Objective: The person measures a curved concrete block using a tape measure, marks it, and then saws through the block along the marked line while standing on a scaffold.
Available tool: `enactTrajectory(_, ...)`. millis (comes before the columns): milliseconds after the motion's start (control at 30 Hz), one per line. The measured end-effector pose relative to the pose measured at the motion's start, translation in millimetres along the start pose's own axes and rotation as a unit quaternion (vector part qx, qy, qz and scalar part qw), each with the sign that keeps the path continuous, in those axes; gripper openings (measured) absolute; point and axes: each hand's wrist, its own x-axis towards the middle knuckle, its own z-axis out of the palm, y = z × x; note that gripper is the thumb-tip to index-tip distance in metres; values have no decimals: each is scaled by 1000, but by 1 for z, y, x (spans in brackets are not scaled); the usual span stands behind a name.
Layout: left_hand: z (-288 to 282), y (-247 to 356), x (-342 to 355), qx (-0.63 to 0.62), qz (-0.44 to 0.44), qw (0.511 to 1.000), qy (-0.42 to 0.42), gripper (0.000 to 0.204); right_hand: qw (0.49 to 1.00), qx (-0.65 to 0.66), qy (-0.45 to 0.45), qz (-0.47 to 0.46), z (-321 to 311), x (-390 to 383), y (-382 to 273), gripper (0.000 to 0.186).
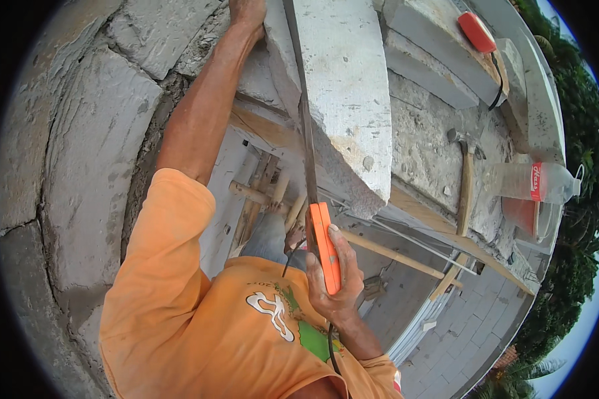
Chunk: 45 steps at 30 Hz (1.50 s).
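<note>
My right hand (pixel 339 282) is closed round the orange handle of a hand saw (pixel 325 249). The saw's long dark blade runs up along the left side of a pale lightweight concrete block (pixel 346 86), its edge against the block or in a cut; which one I cannot tell. The block's near end juts out past the wooden edge and looks rough underneath. At the top edge of the view, my left hand (pixel 247 12) is partly cut off, beside the blade and near a pale block. Its fingers are out of sight.
On the right ledge lie a claw hammer (pixel 468 176), a clear plastic bottle (pixel 536 183) and stacked blocks (pixel 439 46) with a red tape measure-like case (pixel 476 32) on top. A block wall (pixel 93 153) rises left. Below the plank edge are bamboo poles (pixel 393 254) and a drop.
</note>
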Motion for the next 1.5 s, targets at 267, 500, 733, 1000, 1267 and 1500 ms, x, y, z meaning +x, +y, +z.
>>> enactTrajectory(267, 0, 2, -1, 0, -3, 1000, -9, 30, 1000, -2, 1, -9, -21, -55, 34, 56)
enactTrajectory(500, -6, 1, 1, -13, -17, 1000, -5, 30, 997, 63, -10, 54, 8, 15, 14, 55)
enactTrajectory(733, -8, -3, 5, -15, -7, 1000, -7, 30, 998, 2, 32, -51, -2, -48, 34, 53)
enactTrajectory(1000, -11, -4, 12, -59, -51, 996, 35, 30, 1000, 17, 8, 20, -7, -20, 11, 54)
enactTrajectory(1267, -11, 4, 15, -45, -52, 998, 0, 37, 993, 67, -44, 81, -2, 55, -28, 54)
enactTrajectory(1500, -12, 3, 7, 24, -10, 999, 19, 36, 999, 22, -30, 17, -16, 1, -15, 56)
